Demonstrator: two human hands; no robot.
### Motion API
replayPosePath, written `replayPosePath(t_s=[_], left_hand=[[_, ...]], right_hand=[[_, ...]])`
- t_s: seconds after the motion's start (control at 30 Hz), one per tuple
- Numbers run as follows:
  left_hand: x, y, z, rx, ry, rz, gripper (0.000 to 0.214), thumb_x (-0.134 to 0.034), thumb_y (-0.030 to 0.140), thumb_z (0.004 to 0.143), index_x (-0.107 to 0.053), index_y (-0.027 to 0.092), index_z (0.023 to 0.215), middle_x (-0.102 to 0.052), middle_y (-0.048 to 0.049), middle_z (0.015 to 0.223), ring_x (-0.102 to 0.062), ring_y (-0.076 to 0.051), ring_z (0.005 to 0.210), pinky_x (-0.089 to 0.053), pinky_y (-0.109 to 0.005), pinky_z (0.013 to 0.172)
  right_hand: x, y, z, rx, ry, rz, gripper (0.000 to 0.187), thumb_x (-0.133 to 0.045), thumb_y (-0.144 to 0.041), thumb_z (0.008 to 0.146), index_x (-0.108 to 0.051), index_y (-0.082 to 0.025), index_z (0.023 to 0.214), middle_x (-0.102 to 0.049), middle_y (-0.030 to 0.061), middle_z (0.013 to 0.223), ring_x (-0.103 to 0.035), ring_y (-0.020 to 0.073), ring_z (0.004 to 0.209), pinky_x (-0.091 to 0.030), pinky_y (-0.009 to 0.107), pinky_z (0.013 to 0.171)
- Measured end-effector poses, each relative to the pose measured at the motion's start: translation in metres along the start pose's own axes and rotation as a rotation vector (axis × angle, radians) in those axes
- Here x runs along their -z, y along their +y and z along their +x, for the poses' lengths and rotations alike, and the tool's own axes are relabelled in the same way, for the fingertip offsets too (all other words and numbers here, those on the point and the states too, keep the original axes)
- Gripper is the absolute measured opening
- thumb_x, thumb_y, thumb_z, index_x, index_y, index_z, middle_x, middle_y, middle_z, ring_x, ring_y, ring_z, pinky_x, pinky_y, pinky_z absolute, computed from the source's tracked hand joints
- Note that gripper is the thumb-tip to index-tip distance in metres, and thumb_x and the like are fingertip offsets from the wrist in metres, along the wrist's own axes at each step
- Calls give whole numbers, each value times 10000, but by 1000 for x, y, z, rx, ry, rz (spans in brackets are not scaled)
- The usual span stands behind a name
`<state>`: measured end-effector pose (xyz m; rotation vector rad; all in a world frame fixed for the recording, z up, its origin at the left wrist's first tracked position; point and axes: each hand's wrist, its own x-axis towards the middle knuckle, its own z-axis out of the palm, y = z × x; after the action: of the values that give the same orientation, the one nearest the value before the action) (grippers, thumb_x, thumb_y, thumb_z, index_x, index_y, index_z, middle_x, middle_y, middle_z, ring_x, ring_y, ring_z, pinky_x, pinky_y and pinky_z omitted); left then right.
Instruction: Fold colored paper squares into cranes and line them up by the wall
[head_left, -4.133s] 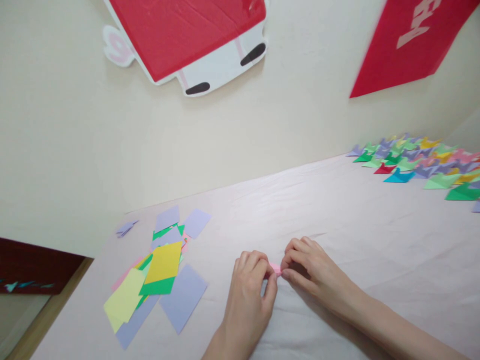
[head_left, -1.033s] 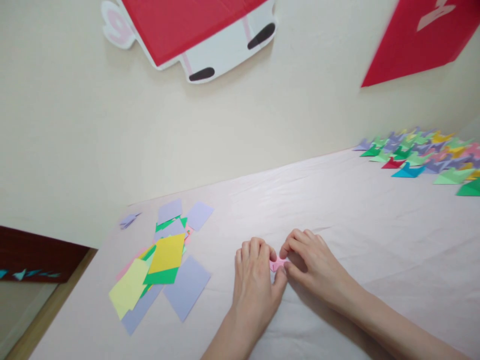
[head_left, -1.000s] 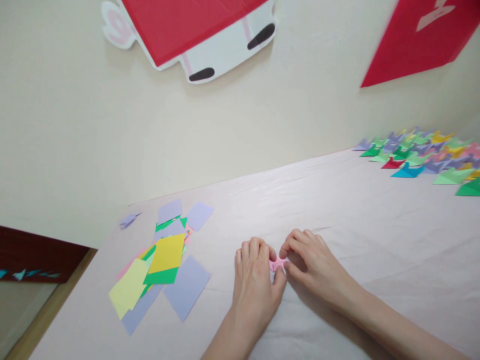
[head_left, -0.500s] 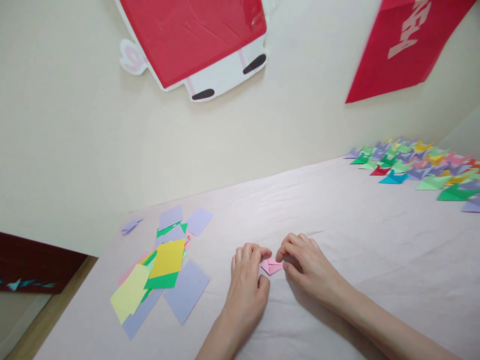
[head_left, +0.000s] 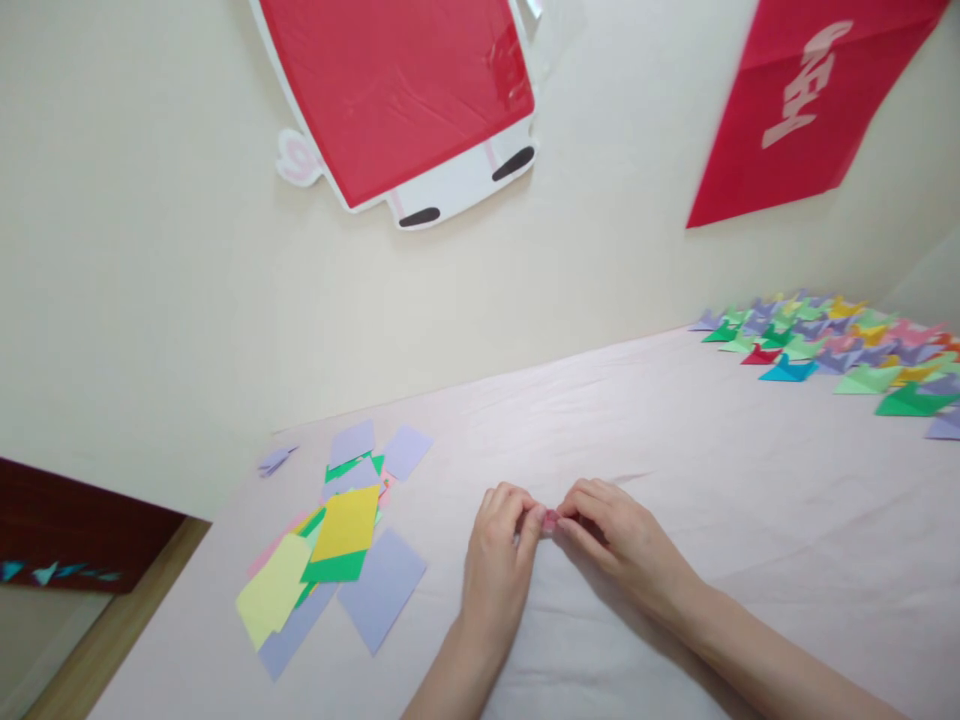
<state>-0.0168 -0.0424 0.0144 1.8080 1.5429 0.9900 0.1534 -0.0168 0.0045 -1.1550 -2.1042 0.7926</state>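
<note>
Between my two hands is a small folded pink paper [head_left: 550,520], just above or on the pale cloth-covered table. My left hand [head_left: 504,545] pinches its left edge between thumb and fingers. On the other side, my right hand [head_left: 616,533] grips the right edge, thumb and fingertips pressed together. Most of the paper is hidden by the fingertips, so its folds cannot be made out.
Loose coloured paper squares [head_left: 346,525] lie overlapping to the left, with a small purple folded piece [head_left: 277,460] behind them. Many folded paper figures [head_left: 847,340] stand in rows at the back right. Red decorations [head_left: 405,90] hang on the wall behind the table.
The pink paper lay flat with its folds showing; now both hands have closed on its edges and it shows only as a small bit. The view has shifted slightly.
</note>
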Motion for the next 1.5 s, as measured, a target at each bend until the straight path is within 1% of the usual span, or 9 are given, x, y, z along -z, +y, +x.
replayPosePath(t_s=[0.17, 0.27, 0.4, 0.8, 0.97, 1.1, 1.2, 1.27, 1.5], left_hand=[[-8, 7, 9, 109, -6, -256, 200, -520, 344, 944, -579, 196, 823, -597, -2, 817, -550, -165, 788, -410, -271, 734], [-10, 7, 10, 133, -15, -339, 221, -526, 375, 938, -576, 192, 824, -599, 5, 787, -546, -158, 764, -410, -256, 713], [-10, 2, 8, 131, -11, -333, 237, -539, 390, 929, -575, 189, 809, -583, 11, 758, -531, -151, 732, -407, -249, 686], [-12, 7, 4, 87, -41, -406, 74, -558, 247, 884, -590, 181, 888, -634, -12, 838, -583, -156, 796, -450, -252, 741], [-13, 3, 4, 89, -1, -419, 52, -546, 204, 851, -583, 176, 875, -629, -13, 827, -586, -159, 784, -452, -255, 726], [-14, 2, 4, 87, 14, -386, 65, -547, 227, 880, -574, 180, 844, -620, -5, 790, -583, -147, 739, -451, -247, 700], [-14, 6, 3, 34, -19, -311, 68, -551, 218, 884, -579, 188, 830, -611, -7, 810, -588, -147, 746, -454, -244, 696], [-13, 8, 3, 2, -15, -249, 78, -556, 215, 885, -580, 192, 814, -604, -12, 827, -586, -151, 765, -449, -245, 700], [-12, 7, 1, -6, -30, -203, 123, -553, 274, 920, -583, 200, 826, -604, -24, 843, -571, -164, 799, -442, -255, 720]], right_hand=[[7, -1, 2, -127, 76, 211, 244, -500, -286, 928, -563, -204, 707, -567, 3, 707, -545, 167, 684, -413, 278, 651], [7, -2, 3, -129, 86, 276, 268, -502, -322, 926, -572, -201, 698, -560, 3, 707, -547, 167, 702, -417, 278, 670], [6, -3, 3, -137, 74, 331, 222, -532, -355, 920, -618, -197, 789, -590, 7, 752, -543, 159, 698, -421, 270, 662], [8, -2, 3, -202, 70, 465, 249, -581, -405, 873, -618, -190, 754, -572, -12, 672, -512, 145, 635, -410, 251, 594], [6, 2, 2, -213, 127, 532, 229, -545, -389, 880, -582, -190, 773, -554, -19, 690, -506, 139, 646, -401, 249, 599], [7, 1, 2, -146, 158, 465, 169, -547, -362, 884, -577, -200, 847, -553, -8, 747, -505, 149, 669, -410, 265, 625], [9, -1, 3, -9, 190, 375, 116, -608, -312, 853, -600, -217, 919, -578, 32, 905, -536, 187, 827, -433, 307, 754], [9, -1, 3, 46, 167, 338, 64, -612, -283, 857, -604, -221, 872, -562, 42, 931, -532, 207, 910, -426, 334, 818], [10, -2, 3, 41, 144, 279, 122, -564, -271, 892, -567, -219, 782, -545, 44, 881, -520, 216, 903, -430, 350, 809]])
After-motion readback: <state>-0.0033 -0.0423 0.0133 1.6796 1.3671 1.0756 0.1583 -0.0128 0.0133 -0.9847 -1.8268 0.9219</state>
